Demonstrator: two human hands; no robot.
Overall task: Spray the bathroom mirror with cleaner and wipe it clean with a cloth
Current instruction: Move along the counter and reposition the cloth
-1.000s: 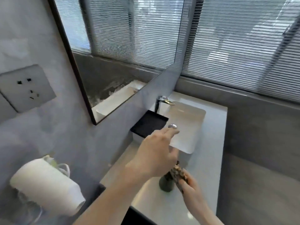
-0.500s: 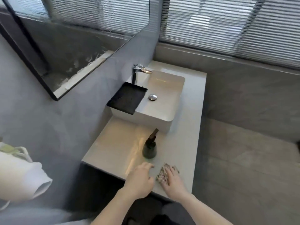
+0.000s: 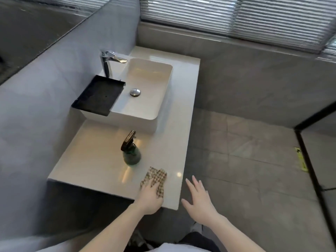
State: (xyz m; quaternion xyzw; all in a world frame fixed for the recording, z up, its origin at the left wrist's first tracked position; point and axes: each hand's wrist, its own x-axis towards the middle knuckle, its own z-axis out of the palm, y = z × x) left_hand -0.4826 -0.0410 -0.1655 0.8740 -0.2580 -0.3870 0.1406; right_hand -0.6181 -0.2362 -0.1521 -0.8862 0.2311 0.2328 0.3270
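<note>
Left hand lies flat on the soft, limp checked cloth; right hand spread, empty; pinch an edge to lift.

both forearms are bare from the elbow down, with no sleeves, watch, bracelet or rings showing on either. the left hand and the right hand wear no gloves, and the nails look short and unpainted as far as the blur allows. at the bottom edge a white garment covers the chest. below it dark trousers show, and a pale shoe, its details too blurred to make out.
</note>
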